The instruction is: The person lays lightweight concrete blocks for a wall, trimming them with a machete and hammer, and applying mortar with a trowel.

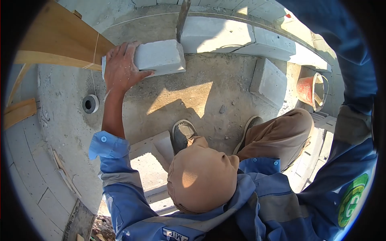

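Observation:
At the upper left, my left hand (123, 69) grips the left end of a pale grey aerated concrete block (159, 56), with the thumb along its near side and the fingers over its top. That block sits on the floor, close to a large wooden board (60, 38). White string is wound round the board, and a spool of string (90, 103) hangs or rests just below it. My right arm, in a blue sleeve (341, 132), reaches up along the right edge; the hand itself is out of the picture.
A row of blocks (217, 35) runs along the far side, beside an upright strip (183, 18) and a taut string. One loose block (268, 82) and a red bucket (306, 90) stand right. More blocks (149, 160) lie beside my feet. Block walls surround the floor.

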`<state>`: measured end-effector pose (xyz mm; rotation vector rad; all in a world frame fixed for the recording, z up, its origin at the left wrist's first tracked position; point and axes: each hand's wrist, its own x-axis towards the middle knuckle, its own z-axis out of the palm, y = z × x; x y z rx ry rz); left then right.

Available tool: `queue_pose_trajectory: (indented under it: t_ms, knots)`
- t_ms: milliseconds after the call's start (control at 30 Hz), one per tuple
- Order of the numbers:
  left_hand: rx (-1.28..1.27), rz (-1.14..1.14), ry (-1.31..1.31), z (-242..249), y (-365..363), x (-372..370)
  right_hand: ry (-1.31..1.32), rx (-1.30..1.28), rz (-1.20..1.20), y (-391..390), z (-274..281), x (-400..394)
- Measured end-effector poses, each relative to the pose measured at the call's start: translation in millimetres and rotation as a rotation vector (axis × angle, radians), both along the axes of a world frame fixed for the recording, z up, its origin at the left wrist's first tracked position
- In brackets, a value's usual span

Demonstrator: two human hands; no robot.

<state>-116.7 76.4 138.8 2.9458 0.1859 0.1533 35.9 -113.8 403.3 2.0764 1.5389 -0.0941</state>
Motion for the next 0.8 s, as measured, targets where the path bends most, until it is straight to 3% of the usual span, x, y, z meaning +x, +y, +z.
queue_pose_trajectory:
  t_ms: [200, 367, 433, 500, 533, 633, 667, 800]
  knots:
    - [0.000, -0.002, 0.018, 7.8, -4.3, -0.9, 0.040, 0.210, -0.245, -120.4, 38.9, -17.0]
    - [0.010, -0.020, 0.026, 10.7, -8.1, -1.5, 0.277, 0.669, -0.589, -289.1, 39.7, -19.9]
    - [0.069, -0.034, 0.049, 7.0, -6.1, -1.5, 0.510, 0.775, -0.824, -356.7, 7.9, -44.8]
    - [0.077, -0.059, 0.060, 6.3, -6.5, -5.2, 0.737, 0.746, -1.563, -378.7, -10.0, -88.9]
    - [0.074, -0.051, 0.078, 6.3, -8.0, -8.7, 0.954, 0.778, -1.613, -420.9, -52.4, -97.5]
    - [0.066, -0.105, -0.005, 2.8, -24.2, -36.0, 0.730, 1.132, -1.384, -506.2, -185.4, -185.6]
    - [0.078, -0.114, -0.017, 6.7, -34.3, -44.0, 0.715, 1.404, -1.715, -496.9, -205.8, -213.0]
    - [0.137, -0.245, -0.075, 45.3, -99.3, -47.9, 0.373, 1.635, -1.924, -530.6, -310.8, -292.7]
